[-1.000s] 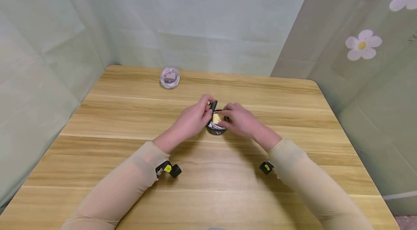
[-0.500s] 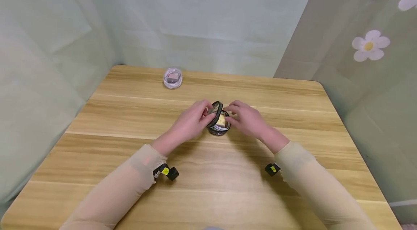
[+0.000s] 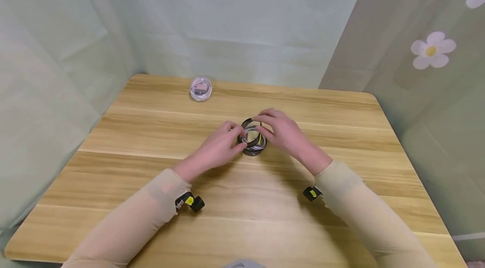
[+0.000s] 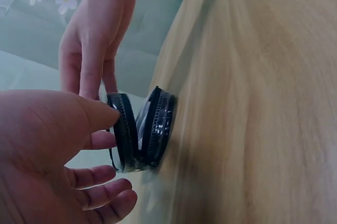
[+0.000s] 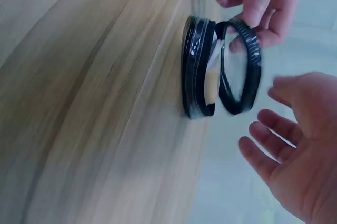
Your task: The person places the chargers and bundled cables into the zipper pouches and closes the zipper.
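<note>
A small round clear zip case [image 3: 254, 153] with black zipper edging sits mid-table, its lid [image 5: 247, 77] tilted partway over the base. Inside lie a coiled pale cable [image 3: 262, 146] and a cream-yellow block [image 5: 211, 84], both partly covered by the lid. My left hand [image 3: 217, 146] pinches the lid's left edge, thumb on the rim in the left wrist view. On the opposite side my right hand [image 3: 284, 135] hovers with its fingers spread and loosely bent, fingertips close to the lid's rim. In the right wrist view a gap shows between the right hand [image 5: 303, 140] and the lid.
Toward the back left of the wooden table [image 3: 151, 133] lies a coiled white cable [image 3: 201, 89] with a pinkish-grey block in its middle. Pale curtains [image 3: 235, 28] rise behind the table and along its sides. Black wrist cameras [image 3: 197, 204] hang under the sleeves.
The lid, more upright before, has swung down over the contents with the left hand on it. The right hand has drawn out of the case and now stands over the lid's right side.
</note>
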